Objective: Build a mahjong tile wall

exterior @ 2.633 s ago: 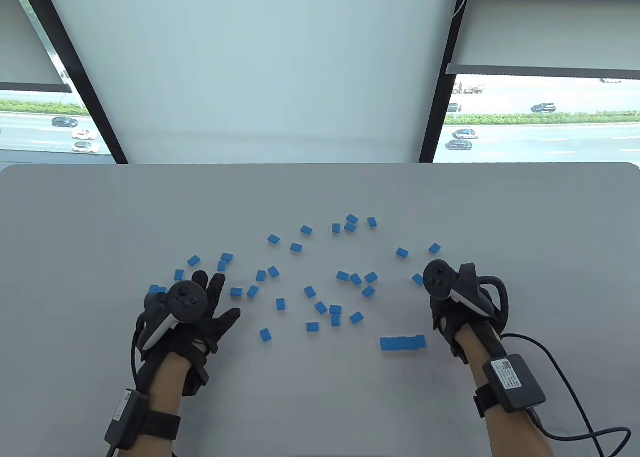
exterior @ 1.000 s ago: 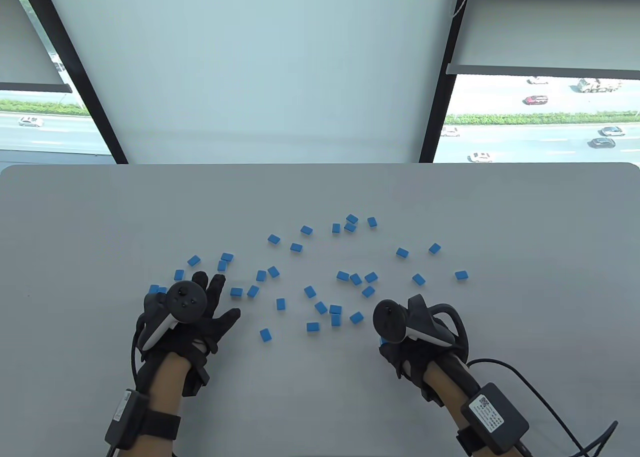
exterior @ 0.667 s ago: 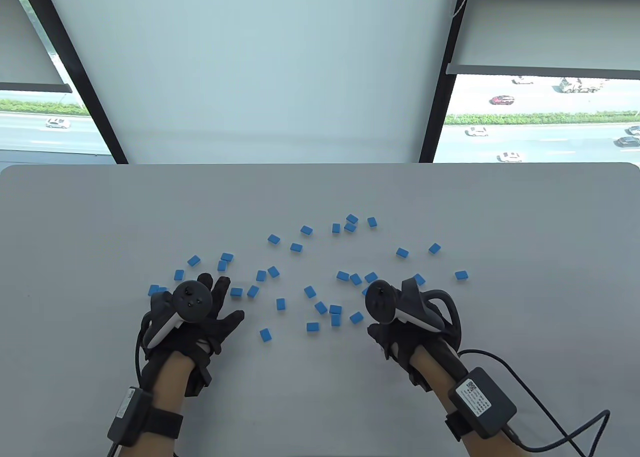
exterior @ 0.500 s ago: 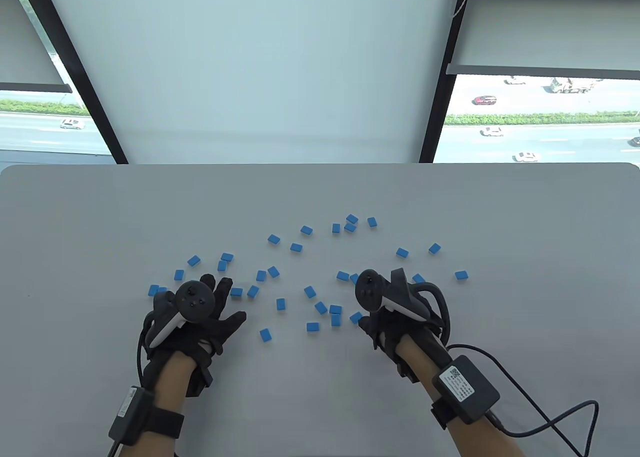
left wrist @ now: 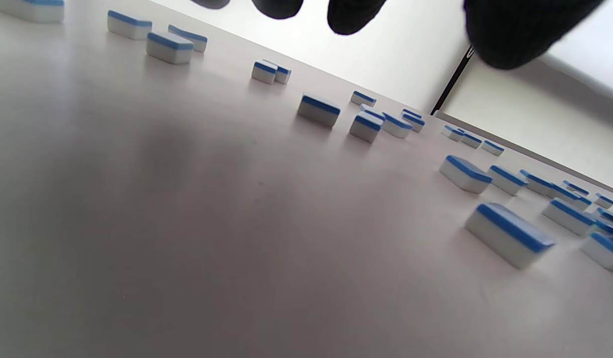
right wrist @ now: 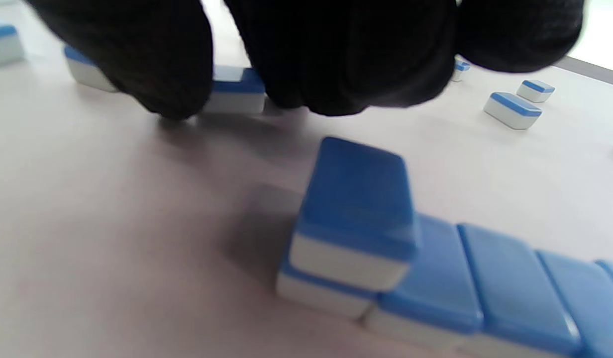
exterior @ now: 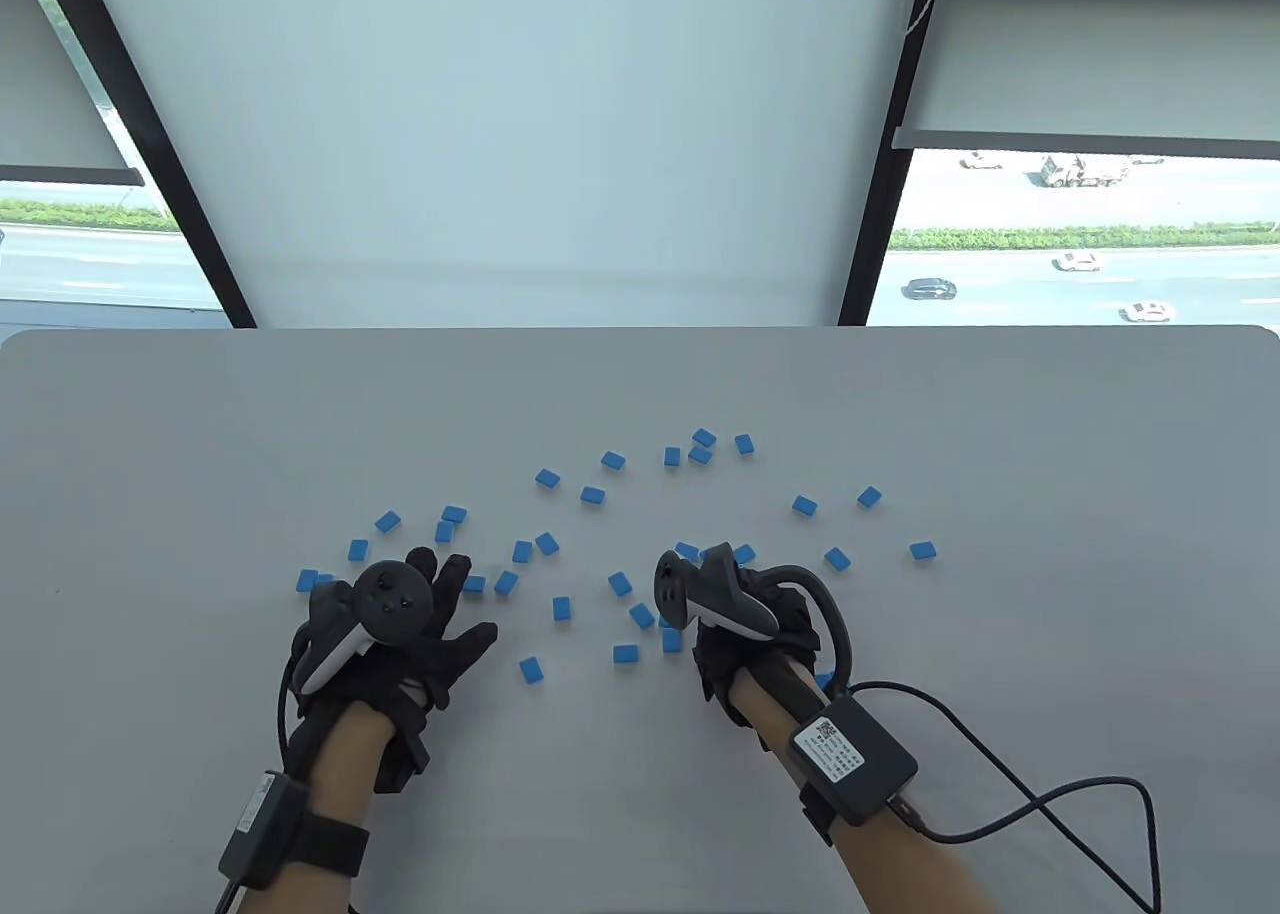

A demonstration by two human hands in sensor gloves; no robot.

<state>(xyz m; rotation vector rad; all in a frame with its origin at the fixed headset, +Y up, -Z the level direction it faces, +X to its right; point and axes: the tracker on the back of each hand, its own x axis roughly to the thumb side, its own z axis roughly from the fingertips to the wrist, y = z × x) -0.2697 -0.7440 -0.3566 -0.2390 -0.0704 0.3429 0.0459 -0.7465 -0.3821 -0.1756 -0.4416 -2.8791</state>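
We see bright daylight from the windows (exterior: pixel 1080 244) behind the table (exterior: pixel 640 394); soft shadows; the right wrist view is blurred up close.

From above, the black-gloved right hand (exterior: pixel 745 644) and its forearm cover nearly all of the row of blue-backed white mahjong tiles (right wrist: pixel 485 288), leaving a blue sliver showing. The right wrist view cuts that row off at its right edge. There the blurred fingertips (right wrist: pixel 336 64) perhaps touch a loose tile (right wrist: pixel 234 89); I cannot tell.
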